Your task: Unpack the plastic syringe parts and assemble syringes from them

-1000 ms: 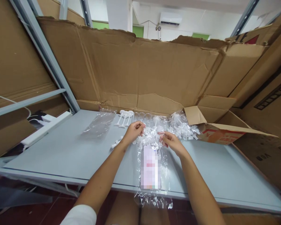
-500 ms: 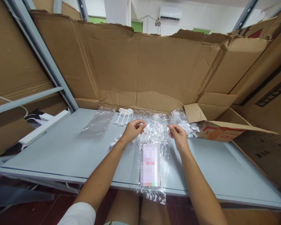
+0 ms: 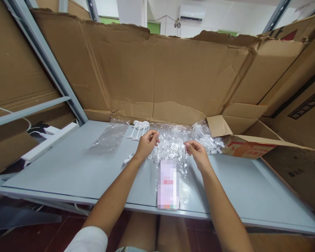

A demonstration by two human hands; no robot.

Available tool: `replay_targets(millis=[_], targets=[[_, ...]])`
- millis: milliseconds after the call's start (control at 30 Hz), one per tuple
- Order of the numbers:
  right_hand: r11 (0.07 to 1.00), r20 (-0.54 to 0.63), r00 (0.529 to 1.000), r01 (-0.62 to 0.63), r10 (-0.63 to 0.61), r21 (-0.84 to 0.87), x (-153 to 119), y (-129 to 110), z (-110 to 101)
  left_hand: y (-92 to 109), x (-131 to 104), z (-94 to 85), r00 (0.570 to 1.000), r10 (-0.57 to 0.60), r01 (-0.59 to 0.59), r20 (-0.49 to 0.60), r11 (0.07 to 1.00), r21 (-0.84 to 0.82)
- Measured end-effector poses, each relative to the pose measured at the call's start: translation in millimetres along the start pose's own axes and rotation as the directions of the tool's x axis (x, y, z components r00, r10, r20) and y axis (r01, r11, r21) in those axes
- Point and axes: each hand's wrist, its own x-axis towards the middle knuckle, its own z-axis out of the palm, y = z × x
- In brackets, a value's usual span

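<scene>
Head view: a clear plastic bag (image 3: 183, 159) is hanging mid-frame, the right hand (image 3: 195, 150) pinching its edge, the left hand (image 3: 148, 142) curling nearly closed, its hold indiscernible. Slack film risks snagging and scattering the loose white plastic parts (image 3: 157, 154). Unlike earlier, it is no longer covering the phone (image 3: 168, 185).

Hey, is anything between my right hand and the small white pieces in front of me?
Yes: clear crinkled plastic, pinched at your right hand's fingertips, hangs between that hand and the small white pieces. I see nothing else in between.
</scene>
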Motion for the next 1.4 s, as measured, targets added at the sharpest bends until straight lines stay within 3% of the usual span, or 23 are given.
replay_targets(millis=[167, 367, 500, 600, 700, 767, 833, 1033, 1267, 1400], targets=[[1.0, -0.047, 0.999, 0.011, -0.01, 0.021, 4, 4, -3, 1, -4, 4.5, 0.982, -0.038, 0.019, 0.184, 0.994, 0.103], [0.999, -0.104, 0.994, -0.013, 0.018, 0.046, 6, 7, -2, 5, -6, 7.2, 0.988, -0.046, 0.036, 0.145, 0.997, 0.073], [0.995, 0.065, 0.993, -0.098, 0.096, 0.016, 5, 6, -5, 4, -1, 3.0, 0.995, -0.082, 0.081, 0.054, 0.996, 0.032], [0.995, 0.147, 0.985, -0.085, 0.091, -0.049, 4, 5, -6, 2, 0, 0.2, 0.994, -0.097, 0.097, 0.047, 0.995, 0.005], [0.998, 0.048, 0.998, -0.043, 0.045, -0.036, 5, 6, -8, 1, -1, 0.7, 0.978, -0.123, 0.125, 0.167, 0.992, -0.002], [1.0, -0.024, 0.999, -0.03, 0.03, -0.01, 6, 7, -10, 0, -3, 2.4, 0.946, -0.15, 0.149, 0.287, 0.989, 0.027], [0.999, -0.044, 0.998, -0.037, 0.037, 0.012, 6, 8, -11, 0, -4, 4.0, 0.931, -0.161, 0.152, 0.328, 0.987, 0.053], [0.998, 0.094, 0.993, -0.066, 0.067, -0.013, 4, 9, -7, -3, -1, 3.2, 0.987, -0.112, 0.109, 0.117, 0.994, 0.03], [0.999, -0.057, 0.998, 0.02, -0.022, -0.03, 4, 7, -2, 4, 0, 2.0, 0.995, -0.104, 0.104, 0.014, 0.995, -0.008], [0.999, -0.133, 0.991, 0.027, -0.029, -0.018, 5, 8, -8, 9, -1, -1.3, 0.958, -0.155, 0.161, 0.241, 0.987, -0.002]])
